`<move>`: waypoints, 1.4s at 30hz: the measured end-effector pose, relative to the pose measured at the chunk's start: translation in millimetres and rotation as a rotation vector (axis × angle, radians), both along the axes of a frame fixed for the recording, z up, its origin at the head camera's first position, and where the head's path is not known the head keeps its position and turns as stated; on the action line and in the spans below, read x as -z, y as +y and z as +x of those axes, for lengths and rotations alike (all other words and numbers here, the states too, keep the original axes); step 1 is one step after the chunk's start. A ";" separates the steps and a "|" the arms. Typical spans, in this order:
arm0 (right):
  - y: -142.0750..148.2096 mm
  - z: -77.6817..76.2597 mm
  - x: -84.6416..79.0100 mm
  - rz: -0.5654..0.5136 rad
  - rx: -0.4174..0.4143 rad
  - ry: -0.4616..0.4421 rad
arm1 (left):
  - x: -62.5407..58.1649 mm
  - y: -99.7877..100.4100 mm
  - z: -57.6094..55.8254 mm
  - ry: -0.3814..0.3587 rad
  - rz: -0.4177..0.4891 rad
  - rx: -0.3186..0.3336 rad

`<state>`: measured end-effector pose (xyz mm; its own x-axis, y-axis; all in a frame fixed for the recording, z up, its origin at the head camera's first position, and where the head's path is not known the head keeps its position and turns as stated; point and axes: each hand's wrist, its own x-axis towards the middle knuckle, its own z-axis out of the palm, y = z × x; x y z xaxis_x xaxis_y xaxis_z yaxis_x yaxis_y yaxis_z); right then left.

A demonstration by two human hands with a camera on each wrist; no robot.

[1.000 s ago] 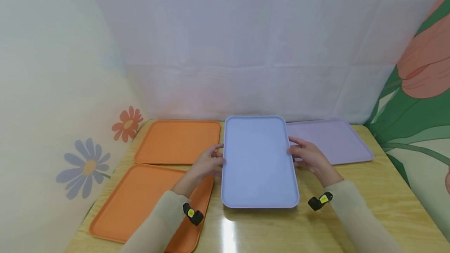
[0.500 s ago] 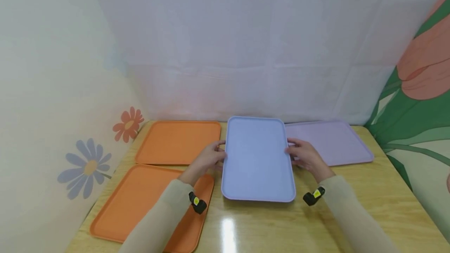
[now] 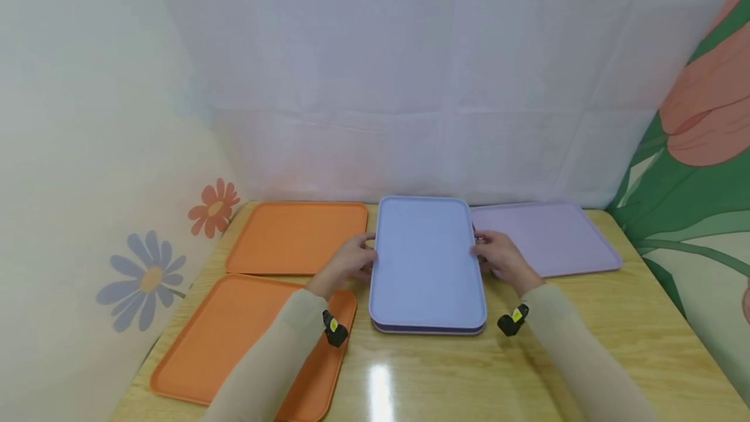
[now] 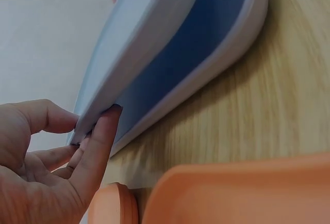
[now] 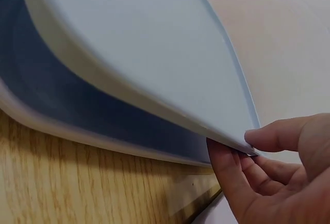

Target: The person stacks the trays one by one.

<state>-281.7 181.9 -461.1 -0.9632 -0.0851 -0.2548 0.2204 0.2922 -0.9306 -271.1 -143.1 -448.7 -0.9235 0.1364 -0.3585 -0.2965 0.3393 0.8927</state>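
Note:
My left hand (image 3: 350, 259) pinches the left long side of a light blue tray (image 3: 428, 259), thumb on top and fingers underneath. On its right long side, my right hand (image 3: 498, 256) holds the same tray the same way. Just below it lies another blue tray (image 4: 216, 12) with a pale rim, on the table. In both wrist views a dark gap shows between the upper tray and the lower one. From the head view, the upper tray covers nearly all of the lower tray, leaving only a thin strip at the near end.
To the left, an orange tray (image 3: 299, 238) lies at the back and another orange tray (image 3: 234, 334) lies nearer, partly under my left sleeve. A purple tray (image 3: 545, 236) is at back right. The wooden table (image 3: 445, 376) meets a white cloth (image 3: 410, 83) behind.
Both hands have lowered the light blue tray, and its near end has drawn back slightly. My right hand has shifted a little left. The lower tray's near edge now shows beneath it.

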 end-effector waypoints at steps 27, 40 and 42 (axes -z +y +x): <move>-11.6 -4.0 -0.2 0.315 0.020 0.006 | 9.2 10.8 -2.3 0.063 -0.261 0.072; -10.2 -4.5 1.4 0.526 -0.059 0.092 | 12.0 13.1 -3.6 0.073 -0.388 0.097; -10.2 -3.8 1.1 0.558 -0.065 0.094 | 11.8 14.2 -3.6 0.076 -0.410 0.101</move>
